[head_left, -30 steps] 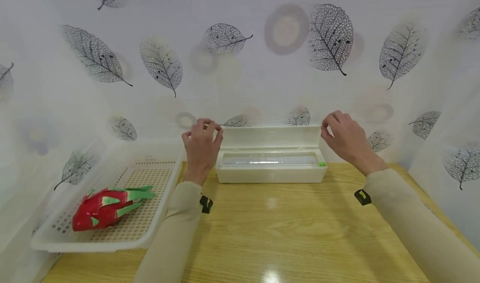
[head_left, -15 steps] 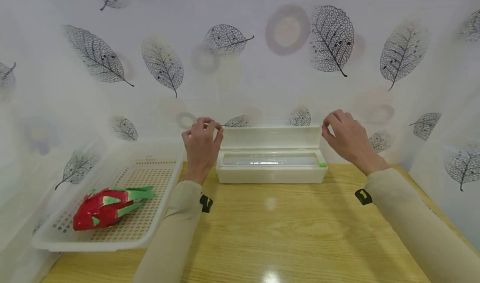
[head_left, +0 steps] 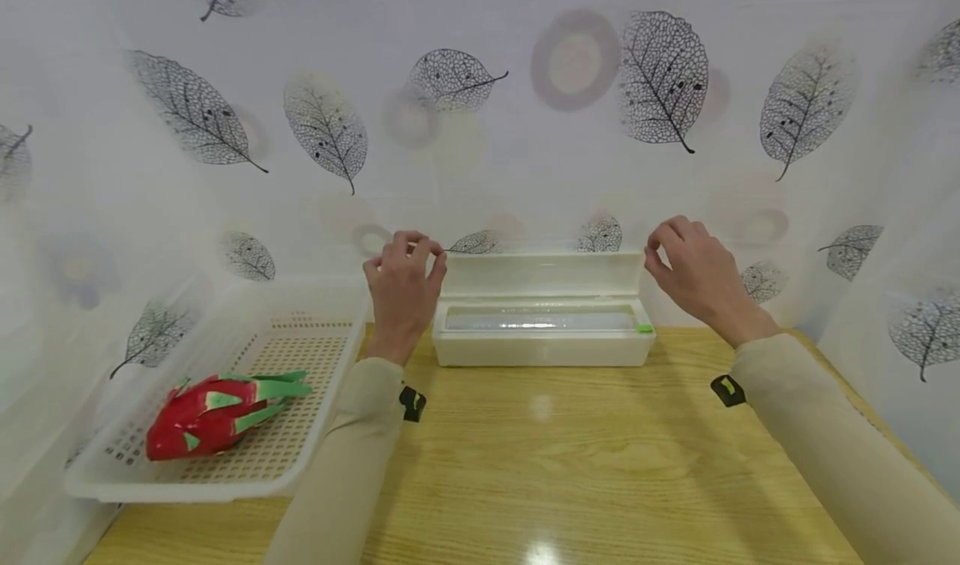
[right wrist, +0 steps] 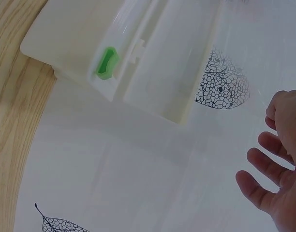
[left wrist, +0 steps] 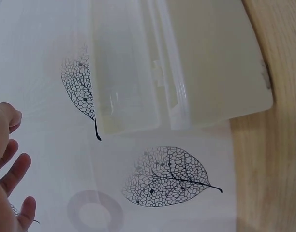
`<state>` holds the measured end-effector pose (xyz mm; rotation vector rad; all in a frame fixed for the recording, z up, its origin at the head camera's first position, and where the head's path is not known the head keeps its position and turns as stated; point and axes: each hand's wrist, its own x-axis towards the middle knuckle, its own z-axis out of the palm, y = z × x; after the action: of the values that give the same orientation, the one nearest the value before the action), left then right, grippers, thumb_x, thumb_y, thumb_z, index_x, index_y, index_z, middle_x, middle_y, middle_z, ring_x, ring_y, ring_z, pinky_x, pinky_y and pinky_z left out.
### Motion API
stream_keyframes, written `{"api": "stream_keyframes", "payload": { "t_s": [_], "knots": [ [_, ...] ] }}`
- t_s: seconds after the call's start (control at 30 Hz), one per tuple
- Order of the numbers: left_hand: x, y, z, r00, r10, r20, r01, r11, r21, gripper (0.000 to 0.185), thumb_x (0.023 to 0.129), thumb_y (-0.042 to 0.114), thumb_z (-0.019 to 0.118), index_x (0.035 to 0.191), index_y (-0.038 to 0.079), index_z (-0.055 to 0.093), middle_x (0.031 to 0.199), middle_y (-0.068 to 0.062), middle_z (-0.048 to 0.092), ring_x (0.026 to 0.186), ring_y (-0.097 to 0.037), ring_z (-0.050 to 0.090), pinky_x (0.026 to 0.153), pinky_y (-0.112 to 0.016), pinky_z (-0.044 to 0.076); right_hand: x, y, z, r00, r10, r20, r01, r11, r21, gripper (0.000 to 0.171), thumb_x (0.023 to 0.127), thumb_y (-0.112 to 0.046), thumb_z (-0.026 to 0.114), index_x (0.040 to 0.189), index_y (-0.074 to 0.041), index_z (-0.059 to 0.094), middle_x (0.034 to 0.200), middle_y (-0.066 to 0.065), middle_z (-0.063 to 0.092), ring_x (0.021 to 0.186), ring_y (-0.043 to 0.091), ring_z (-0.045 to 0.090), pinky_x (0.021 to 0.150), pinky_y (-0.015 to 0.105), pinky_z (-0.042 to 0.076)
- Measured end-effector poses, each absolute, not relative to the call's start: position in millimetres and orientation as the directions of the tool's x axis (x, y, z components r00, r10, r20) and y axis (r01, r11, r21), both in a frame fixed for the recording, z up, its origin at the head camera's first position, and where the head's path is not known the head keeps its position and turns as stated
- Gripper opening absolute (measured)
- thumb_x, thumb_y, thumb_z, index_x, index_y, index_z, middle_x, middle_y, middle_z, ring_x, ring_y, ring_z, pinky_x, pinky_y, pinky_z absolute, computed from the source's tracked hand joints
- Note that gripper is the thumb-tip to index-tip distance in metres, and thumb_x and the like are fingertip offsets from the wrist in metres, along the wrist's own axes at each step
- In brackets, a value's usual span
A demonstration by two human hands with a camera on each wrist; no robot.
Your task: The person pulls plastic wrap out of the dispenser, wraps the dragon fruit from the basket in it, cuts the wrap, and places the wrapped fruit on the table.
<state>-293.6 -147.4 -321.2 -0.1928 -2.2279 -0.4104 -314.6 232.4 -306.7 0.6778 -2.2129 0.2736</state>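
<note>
The left hand (head_left: 402, 286) is raised at the left end of the white plastic cling-film dispenser box (head_left: 543, 336), thumb and forefinger drawn close together at the top left corner of its upright lid (head_left: 543, 274). Whether they pinch anything cannot be told from the head view (a clear film edge would hardly show), and the left wrist view shows only fingertips (left wrist: 17, 171) loosely spread, holding nothing that can be seen. The right hand (head_left: 693, 273) mirrors it at the lid's top right corner, fingers curled with thumb near forefinger; in the right wrist view its fingers (right wrist: 266, 166) lie relaxed and apart from the box.

The box is a long, smooth, rectangular trough standing at the back edge of the wooden table (head_left: 570, 465), against the leaf-printed cloth backdrop (head_left: 525, 132). Its hinged lid stands open, and a glossy roll of clear film (head_left: 540, 321) lies along the inside. A small green slider (head_left: 643, 328) sits at the right end of the box's front rim.

Left of the box, at the table's left edge, rests a white perforated plastic basket (head_left: 300, 357), shallow and rectangular, with a red dragon fruit (head_left: 217, 415) with green scales lying in its near half. Both forearms wear beige sleeves (head_left: 352, 448).
</note>
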Motion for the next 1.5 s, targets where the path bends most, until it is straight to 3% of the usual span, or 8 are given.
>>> {"api": "stream_keyframes", "payload": {
  "t_s": [0.63,1.5],
  "knots": [
    [-294.3,-147.1,-317.3,-0.595,0.011,0.803,0.288,0.936,0.201,0.013,0.100,0.023,0.066,0.100,0.010,0.071,0.116,-0.013,0.066,0.100,-0.036,0.067,0.091,-0.059,0.047,-314.0,233.1,-301.3,-0.578,-0.372,0.726,-0.524,0.852,0.019,0.004,0.091,0.000,0.067,0.094,0.001,0.064,0.101,0.021,0.062,0.085,0.041,0.060,0.059,0.054,0.051],
    [-297.0,-150.1,-310.5,-0.605,0.024,0.796,0.290,0.937,0.192,0.014,0.101,0.024,0.065,0.102,0.011,0.071,0.118,-0.013,0.066,0.101,-0.036,0.066,0.092,-0.059,0.047,-313.4,231.1,-291.8,-0.593,-0.374,0.713,-0.524,0.851,0.010,0.004,0.092,0.000,0.065,0.095,0.002,0.064,0.103,0.021,0.062,0.087,0.041,0.058,0.060,0.054,0.050]
  ]
}}
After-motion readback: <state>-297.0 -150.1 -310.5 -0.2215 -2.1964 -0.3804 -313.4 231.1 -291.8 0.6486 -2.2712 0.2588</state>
